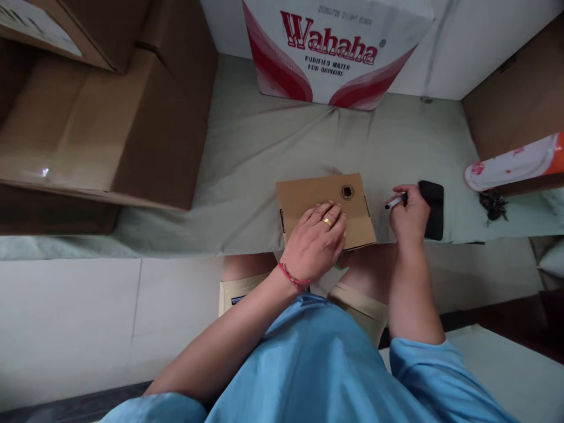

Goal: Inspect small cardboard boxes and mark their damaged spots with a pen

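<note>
A small flat cardboard box point(308, 194) lies at the front edge of the cloth-covered surface. Near its far right corner is a dark hole point(348, 191) with a drawn ring around it. My left hand point(315, 238) rests flat on top of the box, fingers stretched out, a gold ring on one finger and a red cord at the wrist. To the right of the box, apart from it, my right hand point(409, 214) is closed around a pen point(395, 201), whose dark tip points left. Beside that hand lies a black phone-like slab point(436, 208), partly covered by it.
Large cardboard boxes point(163, 129) are stacked at the left. A white and red Wahaha water carton point(330, 59) stands at the back. On the right are a white and orange cylinder point(515, 161) and a dark bunch that looks like keys point(493, 207). Pale green cloth point(242, 147) covers the surface.
</note>
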The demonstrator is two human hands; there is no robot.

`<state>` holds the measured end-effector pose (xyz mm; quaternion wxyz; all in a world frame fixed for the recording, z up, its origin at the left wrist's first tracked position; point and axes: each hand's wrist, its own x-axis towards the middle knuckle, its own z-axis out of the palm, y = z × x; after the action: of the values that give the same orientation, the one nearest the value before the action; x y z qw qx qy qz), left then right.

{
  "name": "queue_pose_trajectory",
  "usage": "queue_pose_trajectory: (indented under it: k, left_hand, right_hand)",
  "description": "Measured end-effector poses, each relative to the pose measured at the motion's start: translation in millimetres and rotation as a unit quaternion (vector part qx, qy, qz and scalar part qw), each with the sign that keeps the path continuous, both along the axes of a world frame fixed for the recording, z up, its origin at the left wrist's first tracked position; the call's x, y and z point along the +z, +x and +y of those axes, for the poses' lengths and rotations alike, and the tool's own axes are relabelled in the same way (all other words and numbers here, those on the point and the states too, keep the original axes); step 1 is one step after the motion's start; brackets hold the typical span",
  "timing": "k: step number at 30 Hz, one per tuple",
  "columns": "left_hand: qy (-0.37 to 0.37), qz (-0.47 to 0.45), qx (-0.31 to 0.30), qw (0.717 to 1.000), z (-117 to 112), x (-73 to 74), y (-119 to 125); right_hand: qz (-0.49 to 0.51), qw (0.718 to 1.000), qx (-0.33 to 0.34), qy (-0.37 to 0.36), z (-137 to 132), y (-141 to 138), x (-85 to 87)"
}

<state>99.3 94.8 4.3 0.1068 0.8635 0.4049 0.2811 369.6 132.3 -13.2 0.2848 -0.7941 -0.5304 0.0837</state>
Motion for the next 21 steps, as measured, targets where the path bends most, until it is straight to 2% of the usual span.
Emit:
queue_pose_trajectory:
  k: [3, 5, 10, 12, 15, 18, 21]
  left_hand:
    - [-0.017, 0.005, -0.003, 1.000, 3, 0.2, 1]
    - [-0.013, 0.006, -0.003, 1.000, 3, 0.0, 1]
    - [-0.012, 0.007, 0.000, 1.000, 3, 0.2, 0]
    - [-0.025, 0.007, -0.002, 1.000, 3, 0.5, 0]
    - [-0.030, 0.007, -0.004, 1.000, 3, 0.2, 0]
    - [-0.017, 0.007, -0.001, 1.000, 4, -0.8, 1]
    - [-0.010, 0.007, -0.002, 1.000, 4, -1.3, 1]
  right_hand:
    - [-0.101, 0.983, 0.007, -0.154, -2, 16, -1.1]
    - [-0.133, 0.972, 0.020, -0.191, -2, 16, -1.9]
    - [-0.103, 0.984, 0.018, -0.146, -5, 17, -8.4]
    - [-0.111, 0.989, -0.014, -0.098, -12, 28, -11.9]
    - [-0.157, 0.982, -0.097, -0.043, -29, 52, -17.4]
    - [-0.164, 0.970, -0.167, -0.061, -45, 72, -23.0]
    - [-0.139, 0.964, -0.199, -0.111, -54, 80, -26.9]
